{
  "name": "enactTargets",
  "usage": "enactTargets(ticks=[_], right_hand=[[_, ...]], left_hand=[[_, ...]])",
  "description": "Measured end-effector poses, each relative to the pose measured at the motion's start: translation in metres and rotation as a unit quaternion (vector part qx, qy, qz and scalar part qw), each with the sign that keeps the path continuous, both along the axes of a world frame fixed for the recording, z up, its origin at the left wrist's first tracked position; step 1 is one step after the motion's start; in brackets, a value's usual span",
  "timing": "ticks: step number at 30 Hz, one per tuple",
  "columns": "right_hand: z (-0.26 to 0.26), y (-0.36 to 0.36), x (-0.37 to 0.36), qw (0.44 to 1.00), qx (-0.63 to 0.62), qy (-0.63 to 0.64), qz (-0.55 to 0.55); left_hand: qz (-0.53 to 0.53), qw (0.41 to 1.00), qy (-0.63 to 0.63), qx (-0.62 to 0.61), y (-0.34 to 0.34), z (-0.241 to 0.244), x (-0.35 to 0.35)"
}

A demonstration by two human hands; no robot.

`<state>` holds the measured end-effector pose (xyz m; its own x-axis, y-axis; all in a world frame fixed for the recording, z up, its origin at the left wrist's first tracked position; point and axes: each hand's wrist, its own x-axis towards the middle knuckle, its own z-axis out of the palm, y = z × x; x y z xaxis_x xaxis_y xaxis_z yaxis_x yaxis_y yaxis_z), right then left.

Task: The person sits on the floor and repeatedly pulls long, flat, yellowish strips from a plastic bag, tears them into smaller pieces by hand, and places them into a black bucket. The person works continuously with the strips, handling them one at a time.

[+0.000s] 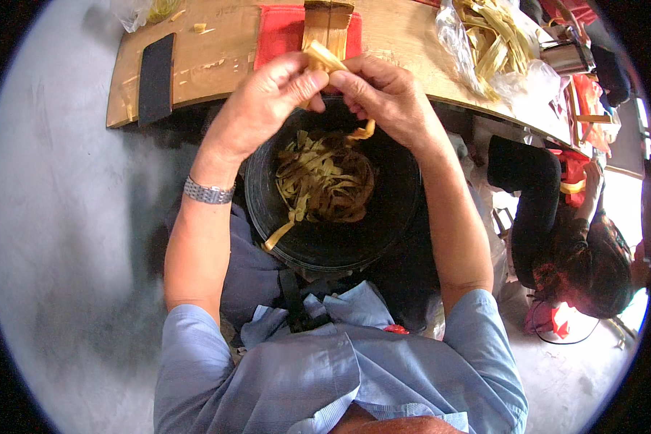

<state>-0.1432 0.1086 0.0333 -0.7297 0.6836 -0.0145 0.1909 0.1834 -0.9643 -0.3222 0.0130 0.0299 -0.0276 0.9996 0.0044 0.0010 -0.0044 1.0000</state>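
Observation:
My left hand (274, 100) and my right hand (382, 97) meet at the table's front edge, thumbs close together. Both pinch a folded strip of pale yellow plant fibre (325, 56). A curled end of fibre (363, 130) hangs below my right hand. Under my hands stands a round black tub (252, 217) between my legs, with a loose coil of flat fibre strips (325, 179) inside; one strip end rests near its lower left rim. Just beyond my fingers a grooved wooden block (328, 27) lies on a red cloth (276, 38).
The wooden table (217, 54) carries a dark flat bar (156, 78) at its left and a plastic bag of dried fibre strips (493, 43) at its right, near a metal container (567, 57). Another person (591, 260) in dark clothes sits at the right.

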Motion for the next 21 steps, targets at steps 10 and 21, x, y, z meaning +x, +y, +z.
enactTargets(ticks=[10,21], right_hand=[[0.007,-0.004,-0.004,0.987,-0.118,0.099,-0.045],[-0.016,-0.042,-0.021,0.991,0.085,0.083,0.061]], left_hand=[[0.090,0.974,-0.205,0.009,-0.007,-0.001,0.009],[0.108,0.951,-0.291,0.005,-0.007,-0.005,0.022]])
